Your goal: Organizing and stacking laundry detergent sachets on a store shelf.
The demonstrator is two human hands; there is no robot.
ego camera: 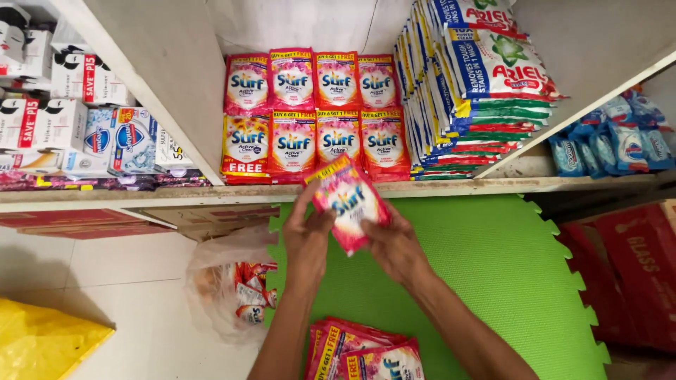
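A loose pile of pink sachets (362, 355) lies closest, at the near edge of the green foam mat (493, 281), between the person's two forearms. Above it, both hands meet around one pink sachet (350, 203), held up just in front of the shelf's front edge. The left hand (306, 236) grips its left side with thumb on the face and fingers behind; the right hand (394, 246) clasps the lower right corner from underneath. Both arms reach forward and upward, elbows low, wrists bent toward each other.

On the shelf (451, 187), two rows of matching sachets (317, 112) already stand upright, filling the width from the divider to a stack of blue and green packets (479, 91). By the look of it, stocking is well underway, yet the pile on the mat and a clear plastic bag (232, 288) with more packets on the tiled floor remain unshelved.
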